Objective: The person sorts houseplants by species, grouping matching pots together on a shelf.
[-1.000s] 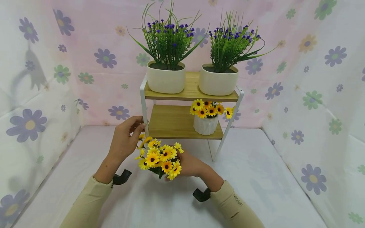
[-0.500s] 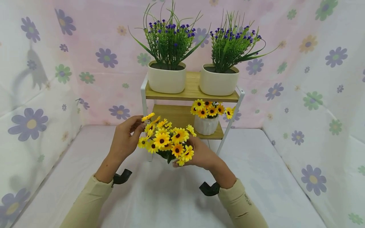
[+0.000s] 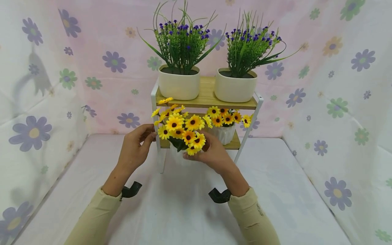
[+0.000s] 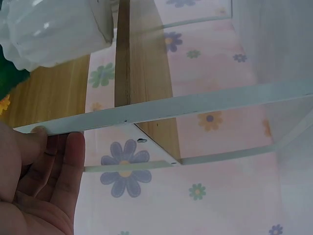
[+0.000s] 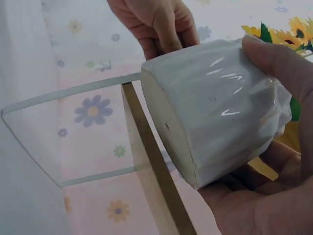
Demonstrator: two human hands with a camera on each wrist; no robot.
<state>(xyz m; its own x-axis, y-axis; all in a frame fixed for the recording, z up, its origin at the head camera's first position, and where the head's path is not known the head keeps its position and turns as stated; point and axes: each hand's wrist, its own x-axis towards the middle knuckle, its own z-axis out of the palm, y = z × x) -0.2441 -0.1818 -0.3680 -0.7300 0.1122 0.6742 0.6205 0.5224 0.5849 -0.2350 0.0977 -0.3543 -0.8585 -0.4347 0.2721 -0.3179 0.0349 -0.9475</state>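
Right now the right hand [image 3: 214, 154] wraps its fingers around the sunflower pot [image 5: 220, 112], tilted, its base just ahead of the lower shelf [image 3: 196, 127]'s front edge; the left hand [image 3: 134, 148] pinches the rack's white post [image 3: 157, 126].

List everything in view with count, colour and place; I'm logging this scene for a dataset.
Shelf rack: one, white frame with two wooden boards, at the back of the table.
Purple-flowered plants: two, green in cream pots, on the top board.
Standing sunflower pot: one, yellow blooms in a white pot, right side of the lower board.
Held sunflower pot: one, yellow blooms in a white pot, in the air before the lower board's left side.
Table cover: one, white.
Backdrop: flower-printed cloth, all around.
Left hand: fingers hold the rack's left front leg.
Right hand: fingers grip the held sunflower pot.
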